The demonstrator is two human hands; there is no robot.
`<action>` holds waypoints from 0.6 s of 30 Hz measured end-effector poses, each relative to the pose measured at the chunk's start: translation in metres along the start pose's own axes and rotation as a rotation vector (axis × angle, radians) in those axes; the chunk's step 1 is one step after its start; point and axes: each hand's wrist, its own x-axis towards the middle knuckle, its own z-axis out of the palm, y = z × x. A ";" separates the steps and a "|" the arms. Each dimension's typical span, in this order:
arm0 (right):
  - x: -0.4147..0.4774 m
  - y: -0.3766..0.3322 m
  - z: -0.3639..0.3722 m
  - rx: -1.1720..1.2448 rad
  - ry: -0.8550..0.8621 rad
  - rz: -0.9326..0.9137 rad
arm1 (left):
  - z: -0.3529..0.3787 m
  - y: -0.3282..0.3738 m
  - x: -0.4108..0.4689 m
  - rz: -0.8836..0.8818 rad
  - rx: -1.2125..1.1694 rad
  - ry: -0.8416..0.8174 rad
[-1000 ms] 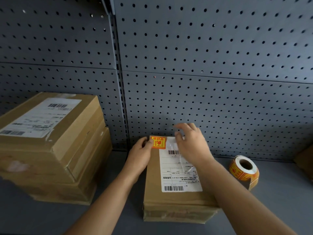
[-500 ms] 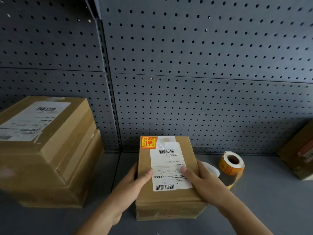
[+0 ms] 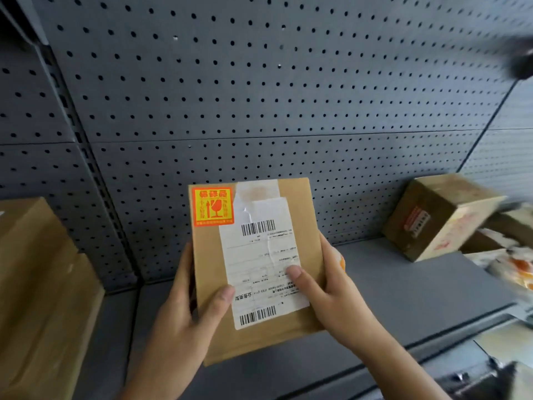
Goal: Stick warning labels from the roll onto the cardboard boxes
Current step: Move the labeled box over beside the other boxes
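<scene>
1. Hands are sharing the load: the left hand (image 3: 184, 307) and right hand (image 3: 326, 287) are each closing around a long edge of the cardboard box (image 3: 256, 269), thumbs pressing on top, lifting it clear of the shelf (image 3: 403, 287).
2. Its warning label (image 3: 212, 207) is sitting at the far left corner, beside the shipping label (image 3: 264, 264), so nothing printed is being covered.
3. Grip is staying low, likely to carry the finished box away.

I have just one camera, worn on the head, and it looks forward and a bit down at a grey wall full of holes (image 3: 288, 96) and the shelf (image 3: 403, 290) under it. It sits very close to the box (image 3: 259, 339) held up in the middle, and the view is wide and tipped.
</scene>
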 end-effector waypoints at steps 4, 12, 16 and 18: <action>-0.021 0.008 -0.023 -0.004 0.136 0.001 | 0.025 0.000 0.007 0.060 0.010 -0.098; -0.079 0.029 -0.083 -0.003 0.346 0.080 | 0.102 -0.003 0.010 0.101 -0.032 -0.332; -0.106 0.040 -0.120 0.015 0.434 0.092 | 0.150 0.003 0.006 0.135 -0.067 -0.441; -0.117 0.046 -0.142 0.019 0.462 0.091 | 0.175 0.007 0.003 0.163 -0.072 -0.469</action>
